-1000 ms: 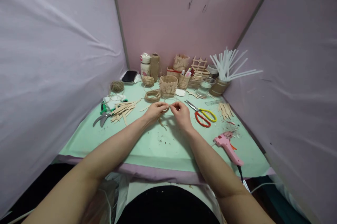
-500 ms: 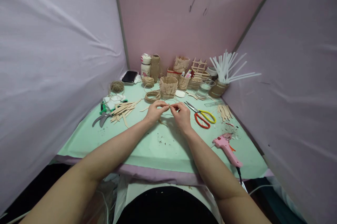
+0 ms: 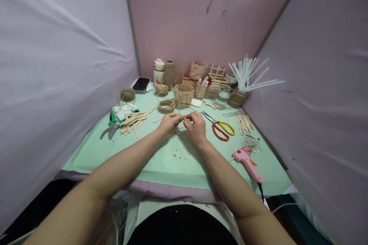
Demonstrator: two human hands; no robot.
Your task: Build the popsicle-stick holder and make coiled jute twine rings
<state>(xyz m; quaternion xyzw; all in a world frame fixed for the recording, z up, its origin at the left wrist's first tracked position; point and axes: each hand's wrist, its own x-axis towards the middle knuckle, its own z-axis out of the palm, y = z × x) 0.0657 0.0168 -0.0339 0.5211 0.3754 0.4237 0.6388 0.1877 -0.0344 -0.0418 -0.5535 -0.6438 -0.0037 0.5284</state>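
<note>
My left hand point(image 3: 170, 122) and my right hand point(image 3: 196, 125) meet fingertip to fingertip over the middle of the table. Between them runs a thin piece of twine point(image 3: 186, 111), a small loop of which rises behind the fingers. Both hands are closed in a pinch on it; the exact spot they grip is mostly hidden. Just beyond my hands stands a round holder with a wood-coloured, rough-edged wall point(image 3: 184, 96). A coil of twine point(image 3: 166, 106) lies to its left, and scissors point(image 3: 220, 126) with red and yellow handles lie right of my right hand.
Flat wooden sticks point(image 3: 135, 122) and pruning shears point(image 3: 112, 130) lie on the left. A pink glue gun point(image 3: 247, 163) rests at the front right, its cord over the edge. Farther back are a clear cup point(image 3: 223, 97), a jar of white glue sticks point(image 3: 244, 78) and a bottle point(image 3: 159, 72).
Both hands have shifted slightly, the right one a little to the left. A loop of twine now shows behind the fingertips. Nothing else on the table has moved.
</note>
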